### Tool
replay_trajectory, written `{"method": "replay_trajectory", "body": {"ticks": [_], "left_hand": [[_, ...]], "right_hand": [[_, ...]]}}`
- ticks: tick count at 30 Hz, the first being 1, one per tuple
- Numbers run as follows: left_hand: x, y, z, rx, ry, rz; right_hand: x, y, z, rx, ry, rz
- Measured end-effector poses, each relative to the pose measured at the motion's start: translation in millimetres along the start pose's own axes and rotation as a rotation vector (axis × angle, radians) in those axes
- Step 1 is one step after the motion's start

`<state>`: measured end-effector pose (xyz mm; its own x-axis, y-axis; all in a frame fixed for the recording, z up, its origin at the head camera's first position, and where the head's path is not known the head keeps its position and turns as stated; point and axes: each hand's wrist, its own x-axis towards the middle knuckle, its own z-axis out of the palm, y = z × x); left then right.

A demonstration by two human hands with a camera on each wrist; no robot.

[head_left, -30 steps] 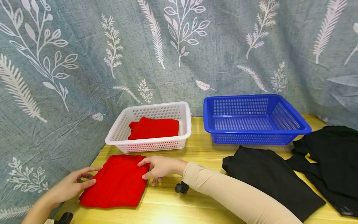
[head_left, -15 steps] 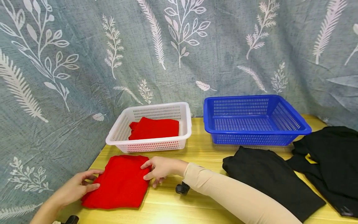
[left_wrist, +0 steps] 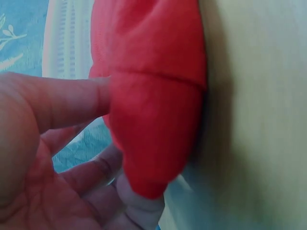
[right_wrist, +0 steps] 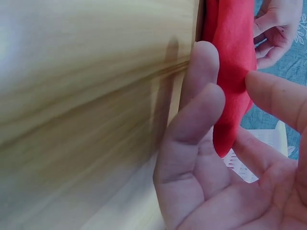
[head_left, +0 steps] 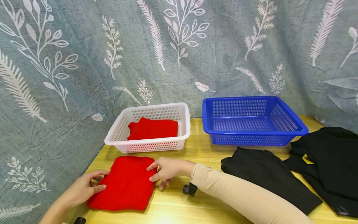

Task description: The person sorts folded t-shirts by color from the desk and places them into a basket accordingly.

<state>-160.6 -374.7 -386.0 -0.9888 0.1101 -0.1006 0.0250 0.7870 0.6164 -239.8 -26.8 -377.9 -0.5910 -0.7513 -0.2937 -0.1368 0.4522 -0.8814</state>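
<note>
Cloth [head_left: 126, 185] between 2 hands [head_left: 84, 188] [head_left: 171, 169], basket [head_left: 148, 141] behind

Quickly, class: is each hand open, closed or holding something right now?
Left hand: holding the red cloth by its left edge.
Right hand: holding its right edge.

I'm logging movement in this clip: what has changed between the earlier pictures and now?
The folded red cloth moved a little to the right, with the left hand and the right hand shifting the same way at its edges. Neither hand visibly let go. The white basket, the blue basket and the black clothes stayed put.
</note>
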Motion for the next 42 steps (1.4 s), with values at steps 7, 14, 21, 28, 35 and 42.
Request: {"method": "replay_trajectory", "body": {"ticks": [7,14,21,28,35,42], "left_hand": [[0.9,10.0,7.2,-0.047,-0.021,0.033],[2.8,20.8,17.4,-0.044,-0.041,0.045],[2.0,35.8,28.0,0.025,-0.014,0.06],[1.9,47.3,39.2,0.136,0.047,0.029],[2.3,47.5,41.6,0.131,0.055,0.009],[3.7,44.9,38.7,0.088,0.049,0.014]], "right_hand": [[-10.5,2,-7,-0.02,0.002,0.034],[-25.0,11,-14,0.011,0.001,0.057],[-41.3,16,-18,0.059,-0.017,0.079],[-55.0,19,-17,0.172,-0.075,0.082],[-53.3,20,-9,0.255,-0.155,0.084],[-49.3,19,-3,0.3,-0.147,0.081]]}}
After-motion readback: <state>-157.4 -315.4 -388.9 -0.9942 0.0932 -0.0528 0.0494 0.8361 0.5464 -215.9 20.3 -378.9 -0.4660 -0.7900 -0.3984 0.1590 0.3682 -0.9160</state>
